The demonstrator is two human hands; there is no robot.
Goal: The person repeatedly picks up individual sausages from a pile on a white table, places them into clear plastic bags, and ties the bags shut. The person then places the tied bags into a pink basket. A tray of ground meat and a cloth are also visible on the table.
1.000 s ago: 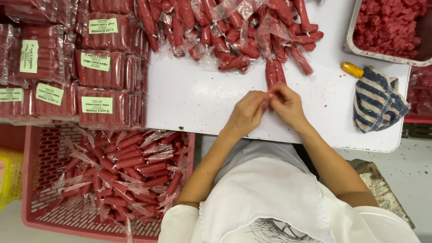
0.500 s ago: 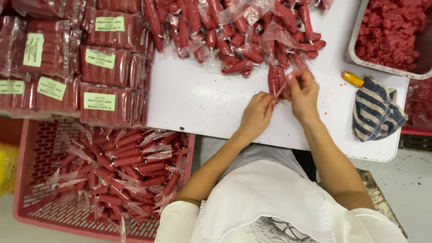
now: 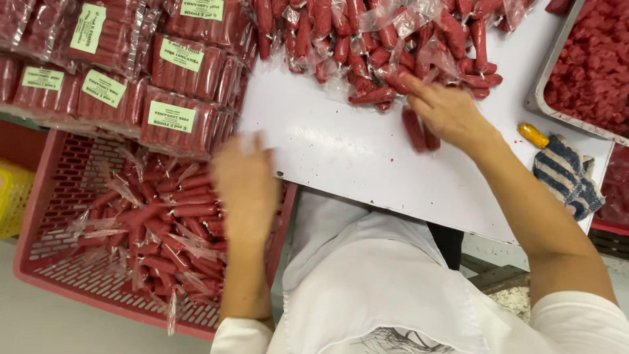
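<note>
Left hand (image 3: pixel 244 187) is seen blurred over the red slatted plastic crate (image 3: pixel 59 196) of wrapped red sausages (image 3: pixel 164 229); fingers spread, nothing visibly held. Right hand (image 3: pixel 449 111) is laid on 2 loose red sausages (image 3: pixel 419 131) on the white table (image 3: pixel 354 157), at the edge of the plastic-wrapped sausage pile (image 3: pixel 367 46); grip cannot be told. Risk: sausages can be rolled off the table edge if nudged.

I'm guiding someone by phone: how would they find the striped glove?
Start at the white table and follow it to its right-hand end, just below the metal tray of red mince. The glove lies there beside a yellow handle. It alone is cloth, with dark blue and white stripes; everything nearby is red.
</note>
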